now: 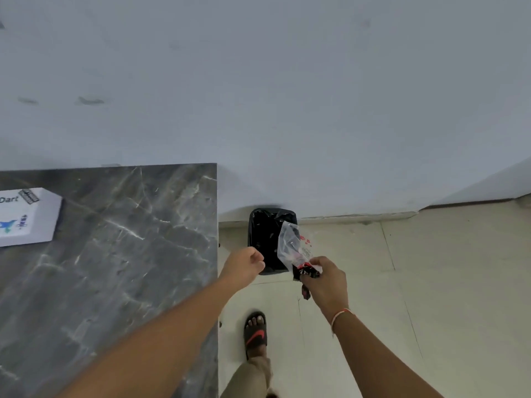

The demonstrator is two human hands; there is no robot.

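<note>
Head view. Right grip is closed on a clear plastic wrapper, pinching its crumpled black-and-red lower end. The clear part stands up beyond the fingers, over the near right corner of the black-lined bin. The bin stands on the floor just beyond both grips, against the wall. Left grip, just left of the right one and apart from it, has its fingers curled in; nothing is seen in it. It hangs at the bin's near left rim. The marble desk lies left of it.
</note>
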